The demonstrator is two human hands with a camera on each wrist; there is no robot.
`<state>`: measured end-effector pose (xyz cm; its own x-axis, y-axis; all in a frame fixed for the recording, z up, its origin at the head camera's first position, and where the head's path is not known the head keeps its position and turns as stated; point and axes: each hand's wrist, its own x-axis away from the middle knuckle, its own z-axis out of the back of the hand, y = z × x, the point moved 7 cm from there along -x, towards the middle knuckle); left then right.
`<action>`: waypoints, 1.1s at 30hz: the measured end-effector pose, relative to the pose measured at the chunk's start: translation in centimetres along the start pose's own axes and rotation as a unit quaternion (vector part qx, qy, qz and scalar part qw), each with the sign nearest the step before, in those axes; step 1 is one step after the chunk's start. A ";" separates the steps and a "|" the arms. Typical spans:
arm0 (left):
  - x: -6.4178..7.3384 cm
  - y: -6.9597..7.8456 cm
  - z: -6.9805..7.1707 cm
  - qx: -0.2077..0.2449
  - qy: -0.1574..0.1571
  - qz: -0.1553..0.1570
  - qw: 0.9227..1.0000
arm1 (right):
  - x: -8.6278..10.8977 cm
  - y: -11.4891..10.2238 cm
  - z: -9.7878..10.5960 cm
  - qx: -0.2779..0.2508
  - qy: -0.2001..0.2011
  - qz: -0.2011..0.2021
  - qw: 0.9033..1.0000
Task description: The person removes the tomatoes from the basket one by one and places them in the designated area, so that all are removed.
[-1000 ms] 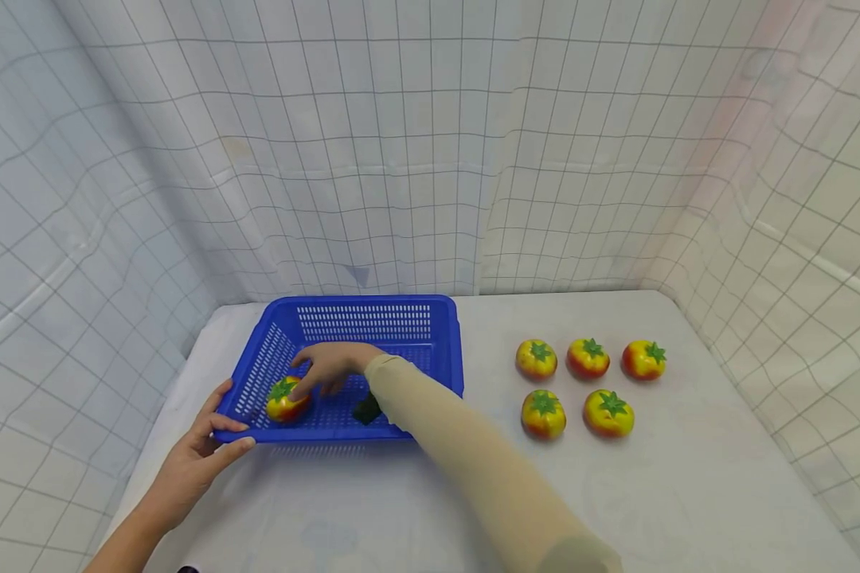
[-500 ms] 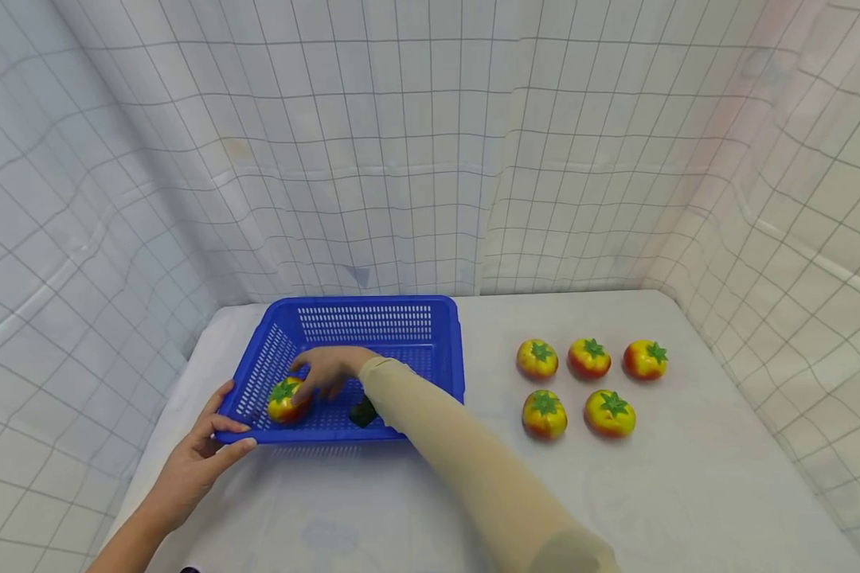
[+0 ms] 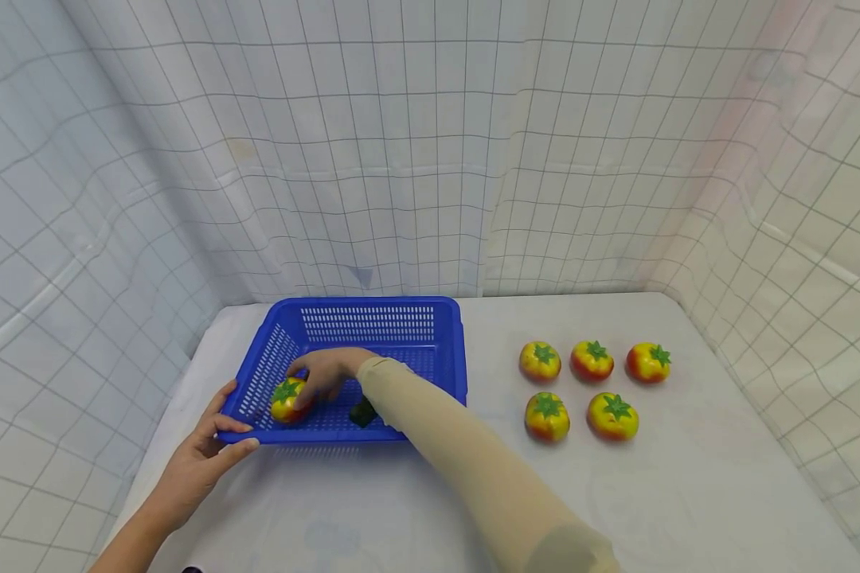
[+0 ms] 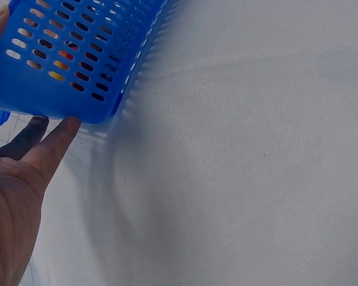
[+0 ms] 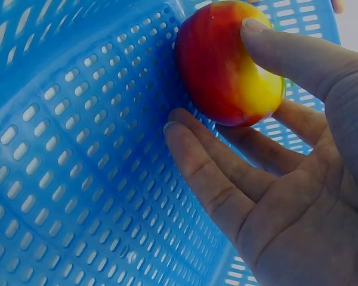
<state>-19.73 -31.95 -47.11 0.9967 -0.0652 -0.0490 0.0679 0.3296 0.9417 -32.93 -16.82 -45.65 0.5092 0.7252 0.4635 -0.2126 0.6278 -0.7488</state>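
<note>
A blue perforated plastic basket stands on the white-covered table. My left hand grips its near left corner, thumb at the front rim and fingers along the side; in the left wrist view, fingertips touch the basket's edge. Inside at the left lies a red-and-yellow toy tomato with a green star-shaped leaf. My right hand reaches over the basket and holds this tomato. The right wrist view shows the thumb on one side of the tomato and fingers behind and beside it.
To the basket's right, several similar toy tomatoes sit in two rows on the table. A small dark object shows beneath my right wrist. Grid-patterned white sheets enclose the back and sides.
My right hand has settled slightly lower and closer round the tomato. The left hand stays at the basket corner, and the tomatoes on the table have not moved.
</note>
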 end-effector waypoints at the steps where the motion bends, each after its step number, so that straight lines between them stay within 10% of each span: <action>1: 0.0 0.0 0.0 -0.001 0.000 0.000 1.000 | -0.1 0.0 0.0 -0.001 -0.002 0.001 1.000; 33: 0.0 0.1 -0.1 -0.012 0.003 0.001 1.000 | -0.4 0.7 -0.2 -0.027 -0.037 0.022 0.999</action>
<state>-19.73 -31.85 -47.04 0.9971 -0.0595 -0.0480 0.0660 0.3528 0.9334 -33.15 -16.76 -46.41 0.4366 0.7717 0.4624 -0.1868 0.5805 -0.7925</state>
